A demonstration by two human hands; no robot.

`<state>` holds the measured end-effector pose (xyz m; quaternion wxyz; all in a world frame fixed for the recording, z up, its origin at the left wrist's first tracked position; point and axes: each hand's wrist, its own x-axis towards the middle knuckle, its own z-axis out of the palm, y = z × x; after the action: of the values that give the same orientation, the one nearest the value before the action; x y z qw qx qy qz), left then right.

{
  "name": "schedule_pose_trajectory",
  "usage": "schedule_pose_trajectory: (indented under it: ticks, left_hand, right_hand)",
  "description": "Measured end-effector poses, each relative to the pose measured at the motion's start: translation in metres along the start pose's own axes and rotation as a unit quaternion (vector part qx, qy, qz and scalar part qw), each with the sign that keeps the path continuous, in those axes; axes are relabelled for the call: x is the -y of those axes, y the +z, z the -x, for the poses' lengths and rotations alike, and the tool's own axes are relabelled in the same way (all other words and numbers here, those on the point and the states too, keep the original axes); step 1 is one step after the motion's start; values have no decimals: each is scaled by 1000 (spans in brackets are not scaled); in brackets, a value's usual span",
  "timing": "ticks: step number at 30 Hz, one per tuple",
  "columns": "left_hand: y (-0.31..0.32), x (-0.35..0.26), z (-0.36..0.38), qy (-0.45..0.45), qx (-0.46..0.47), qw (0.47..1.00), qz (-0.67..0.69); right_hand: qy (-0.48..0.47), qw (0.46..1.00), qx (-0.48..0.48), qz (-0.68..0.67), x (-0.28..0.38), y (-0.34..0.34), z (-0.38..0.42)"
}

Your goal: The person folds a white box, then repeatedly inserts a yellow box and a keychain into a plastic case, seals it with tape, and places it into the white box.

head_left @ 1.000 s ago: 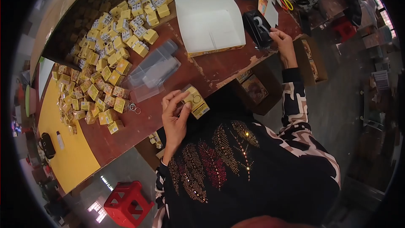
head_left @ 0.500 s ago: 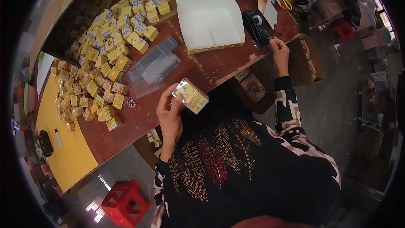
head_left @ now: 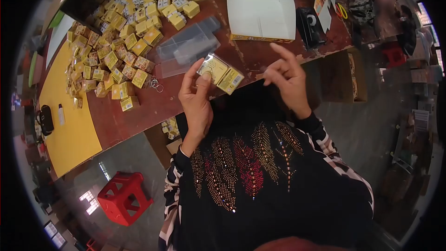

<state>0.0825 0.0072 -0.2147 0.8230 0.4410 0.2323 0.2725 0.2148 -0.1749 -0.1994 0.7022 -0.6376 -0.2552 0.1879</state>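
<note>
My left hand (head_left: 195, 100) holds up a small pack of yellow boxes (head_left: 220, 74) in a clear wrapper, just above the near edge of the brown table (head_left: 134, 123). My right hand (head_left: 288, 81) hovers close to the right of the pack. Its thumb and a finger are pinched together, seemingly on a small piece of clear tape that is hard to make out, and the forefinger is raised. A black tape dispenser (head_left: 310, 27) stands on the table beyond the right hand.
Several loose yellow boxes (head_left: 125, 32) cover the table's left and far side. Clear plastic sleeves (head_left: 186, 49) lie in the middle, beside an open white carton (head_left: 260, 4). A yellow mat (head_left: 69, 125) lies at left. Below are a red stool (head_left: 124, 197) and a cardboard box (head_left: 346, 72).
My right hand has left the tape dispenser and come back toward the pack. My left hand has lifted and tilted the pack; the view has shifted.
</note>
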Motion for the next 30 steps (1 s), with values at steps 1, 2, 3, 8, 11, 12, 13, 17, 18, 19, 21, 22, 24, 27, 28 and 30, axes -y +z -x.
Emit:
schedule_pose_trajectory:
  ticks: [1,2,3,8,11,12,13,17,18,19,21,22,24,27,28,30]
  left_hand:
    - [0,-1,1,17,-5,1000,-14]
    - [-2,0,1,18,-8,1000,-15]
    - [-5,2,1,45,3,999,-31]
    - [-14,11,-1,94,-1,990,-101]
    - [-11,11,0,109,-5,988,-112]
    - [-8,9,0,122,1,986,-113]
    - [-6,8,1,135,7,984,-115]
    - [-9,8,1,183,-5,966,-183]
    - [-13,8,1,141,-8,978,-154]
    - [-15,8,0,98,-11,987,-124]
    - [-14,7,0,82,-2,990,-113]
    - [-12,5,0,66,5,993,-101]
    - [-6,3,1,17,11,999,-42]
    - [-2,2,-1,-64,26,997,40]
    - [-2,0,-1,-99,32,993,60]
    - [-4,0,-3,-132,37,987,82]
  right_hand:
    - [38,997,47,-41,7,17,6]
    - [56,994,75,-55,4,26,9]
    - [74,990,102,-69,1,33,11]
    - [86,986,124,-76,-1,45,7]
    - [89,984,145,-52,-4,43,3]
    - [98,984,141,-50,-5,43,2]
    - [107,984,138,-48,-6,43,1]
    - [144,980,129,-53,-1,45,1]
    - [155,981,111,-16,0,47,1]
    - [166,981,92,22,0,48,0]
    - [60,994,70,61,-13,49,0]
    - [-47,993,48,98,-17,48,-2]
    - [-167,967,107,157,-12,37,-11]
    - [-303,904,201,225,-11,29,-25]
    - [-303,897,234,222,-10,27,-28]
    - [-305,888,268,218,-8,24,-36]
